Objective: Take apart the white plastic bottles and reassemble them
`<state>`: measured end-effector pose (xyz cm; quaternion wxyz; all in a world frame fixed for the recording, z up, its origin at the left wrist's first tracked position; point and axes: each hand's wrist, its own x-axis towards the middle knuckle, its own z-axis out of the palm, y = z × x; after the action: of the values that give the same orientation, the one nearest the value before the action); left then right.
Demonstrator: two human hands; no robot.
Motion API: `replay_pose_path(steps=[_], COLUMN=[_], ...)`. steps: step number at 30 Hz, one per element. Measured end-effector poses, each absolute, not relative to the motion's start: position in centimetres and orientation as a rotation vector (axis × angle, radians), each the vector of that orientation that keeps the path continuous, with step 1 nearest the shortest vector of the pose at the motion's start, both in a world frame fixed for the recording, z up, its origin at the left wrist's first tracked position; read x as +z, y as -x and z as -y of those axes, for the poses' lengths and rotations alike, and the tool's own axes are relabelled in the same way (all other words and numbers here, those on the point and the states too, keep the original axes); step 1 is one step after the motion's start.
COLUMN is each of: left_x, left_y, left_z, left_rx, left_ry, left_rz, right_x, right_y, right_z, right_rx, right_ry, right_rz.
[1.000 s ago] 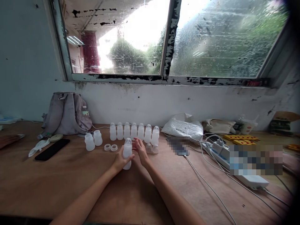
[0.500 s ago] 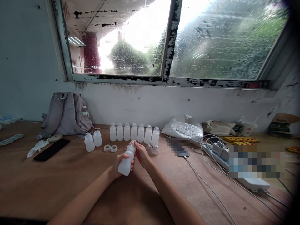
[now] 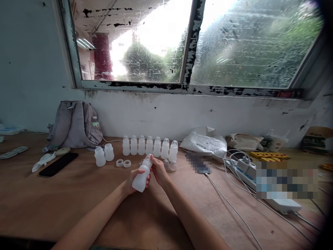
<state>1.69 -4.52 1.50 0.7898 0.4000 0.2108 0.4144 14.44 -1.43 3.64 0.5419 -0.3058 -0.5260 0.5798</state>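
Note:
My left hand [image 3: 133,180] is wrapped round the body of a frosted white baby bottle [image 3: 141,180], which tilts with its top away from me. The fingers of my right hand [image 3: 158,169] close on the clear top of the same bottle; they partly hide it. Beyond my hands stands a row of several capped baby bottles [image 3: 142,146]. Left of that row are two open bottles without tops [image 3: 100,157]. Two white screw rings [image 3: 127,163] lie between, on the table. Clear caps [image 3: 172,166] rest just right of my right hand.
On the brown table [image 3: 85,205], a black phone [image 3: 59,164] and a grey backpack [image 3: 75,125] are at the left. A silvery plastic bag [image 3: 205,141], a white power strip [image 3: 282,204] and loose cables [image 3: 229,205] occupy the right side. A wall with a window stands behind.
The bottle stays between both hands in almost the same pose. The whole view has shifted slightly; nothing on the table has visibly moved.

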Motion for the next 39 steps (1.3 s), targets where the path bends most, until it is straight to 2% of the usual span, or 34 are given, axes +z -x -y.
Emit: replay_pose_path(steps=[12,22,31,35,39], left_x=[1.0,0.7,0.9,0.8,0.5], left_y=[-1.7,-2.2,-2.2,-2.4,-3.0], left_z=[4.4,4.5,4.6,4.6,4.5], left_rx=[1.015,1.121,1.103,1.119,1.150], left_ry=[-1.041,-1.030,-1.059,-1.120,-1.244], left_rz=[-0.696,-0.708,-0.735,-0.793,-0.875], right_x=[2.9,0.2,0.6,1.8,2.7], right_y=[-18.4,-18.3,-18.7,-17.9,-15.6], right_z=[-1.9,-2.1,-1.8,-0.8,0.7], right_rx=[0.451,0.066,0.147,0.342,0.680], right_ry=[1.197,1.377,1.431,1.305,1.114], right_rz=[1.444,1.754,1.711,1.637,1.594])
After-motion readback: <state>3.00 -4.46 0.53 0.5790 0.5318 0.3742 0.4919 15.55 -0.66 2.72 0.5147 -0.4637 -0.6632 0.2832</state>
